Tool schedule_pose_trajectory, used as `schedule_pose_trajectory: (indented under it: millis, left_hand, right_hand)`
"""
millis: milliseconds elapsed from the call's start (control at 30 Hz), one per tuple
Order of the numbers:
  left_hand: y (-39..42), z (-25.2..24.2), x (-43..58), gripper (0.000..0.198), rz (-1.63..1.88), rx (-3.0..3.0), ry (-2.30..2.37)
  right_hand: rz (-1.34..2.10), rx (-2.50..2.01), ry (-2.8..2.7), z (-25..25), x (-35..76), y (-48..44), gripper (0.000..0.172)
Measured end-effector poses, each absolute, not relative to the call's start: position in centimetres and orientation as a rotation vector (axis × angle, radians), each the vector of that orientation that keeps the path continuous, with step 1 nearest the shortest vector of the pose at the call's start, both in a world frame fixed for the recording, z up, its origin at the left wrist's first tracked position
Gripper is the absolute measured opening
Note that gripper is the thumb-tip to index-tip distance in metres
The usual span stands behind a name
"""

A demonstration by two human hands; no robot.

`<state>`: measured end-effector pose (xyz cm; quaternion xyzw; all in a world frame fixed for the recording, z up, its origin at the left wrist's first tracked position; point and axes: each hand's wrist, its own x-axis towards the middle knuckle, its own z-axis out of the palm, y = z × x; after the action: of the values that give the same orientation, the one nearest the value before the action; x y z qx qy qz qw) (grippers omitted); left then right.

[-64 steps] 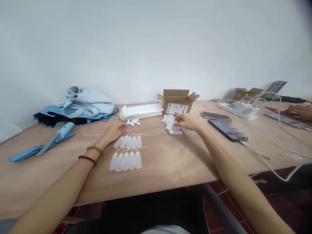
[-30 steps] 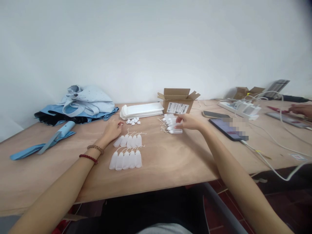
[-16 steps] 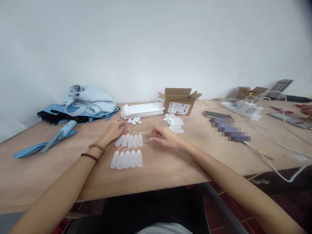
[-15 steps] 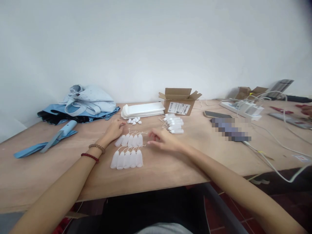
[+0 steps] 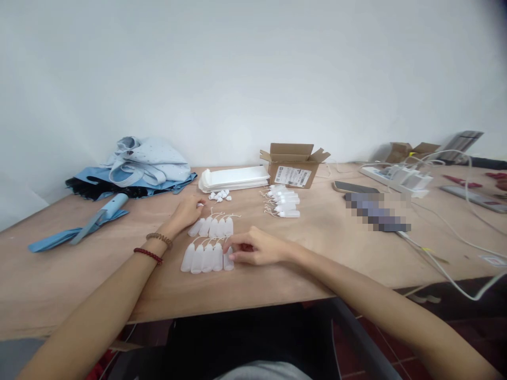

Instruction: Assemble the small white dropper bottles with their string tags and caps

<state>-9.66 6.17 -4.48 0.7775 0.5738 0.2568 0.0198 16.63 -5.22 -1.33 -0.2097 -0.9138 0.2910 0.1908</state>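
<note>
The right hand (image 5: 253,248), low and just right of centre in the frame, has thumb and fingers closed on the end bottle (image 5: 227,263) of the lower row. Four more bottles (image 5: 202,258) lie left of it, slightly apart, and an upper row (image 5: 213,227) of five lies just above, strings trailing from their necks. Higher and to the left, the left hand (image 5: 189,212) rests curled on the table (image 5: 277,290) (something white shows near its fingertips, but I cannot tell whether it grips anything). Loose white caps (image 5: 220,196) lie just beside it. Right of centre, a tight cluster of bottles (image 5: 288,199) shows white tops, so those look done; the ten in two rows show none and look left to do. Beyond sit a white stack (image 5: 235,177) and an open cardboard box (image 5: 293,174); upper right, a power strip (image 5: 396,180), and another person's hand (image 5: 501,182) at the edge
</note>
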Motion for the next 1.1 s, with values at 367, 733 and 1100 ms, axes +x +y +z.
schedule_pose_trajectory:
  millis: [367,733,1100]
  left_hand:
    - [3.0,-1.2,-6.4,0.037,1.335,1.429,1.404]
    - [-0.5,0.8,-2.8,0.021,1.138,1.277,0.955]
    - [-0.9,-0.1,-1.9,0.023,1.084,1.266,0.882]
  right_hand:
    - [0.77,-0.717,-2.614,-1.0,17.5,-4.8,0.02]
    - [0.303,-0.865,-2.3,-2.2,18.0,-3.4,0.024]
    - [0.308,-0.746,-2.344,-2.8,17.5,-3.7,0.024]
